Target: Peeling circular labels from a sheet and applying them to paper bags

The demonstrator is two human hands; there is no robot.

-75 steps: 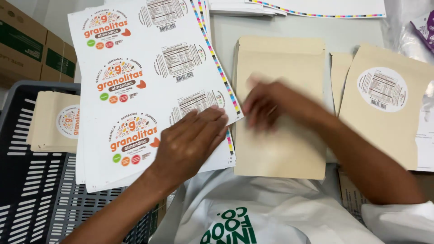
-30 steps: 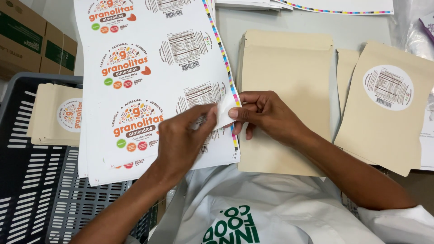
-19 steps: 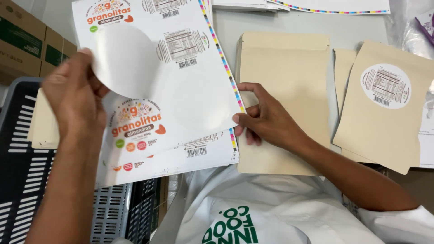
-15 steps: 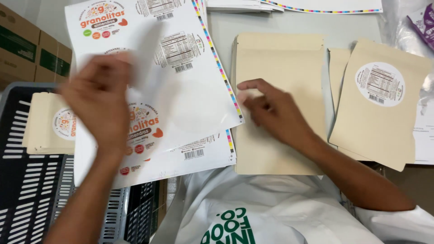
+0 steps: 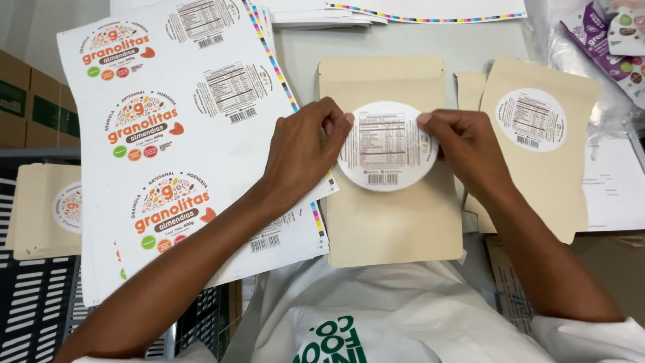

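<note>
— So, what do the hands have?

— Both pinch one round white sticker (image 5: 386,146). The left hand (image 5: 304,149) is closed on its left edge with fingertips and thumb, and the right hand (image 5: 463,151) grips its right edge the same way.

— Where is the sticker?

— Over the upper half of a plain tan pouch (image 5: 390,215) lying flat on the grey surface (image 5: 403,44); whether it is touching the pouch, I cannot tell.

— And around it?

— A sheet of printed labels (image 5: 175,134) lies under the left forearm. To the right, another tan pouch (image 5: 537,154) already bears a round sticker. At far left, labelled pouches (image 5: 44,208) are stacked in a dark crate (image 5: 33,302).
</note>
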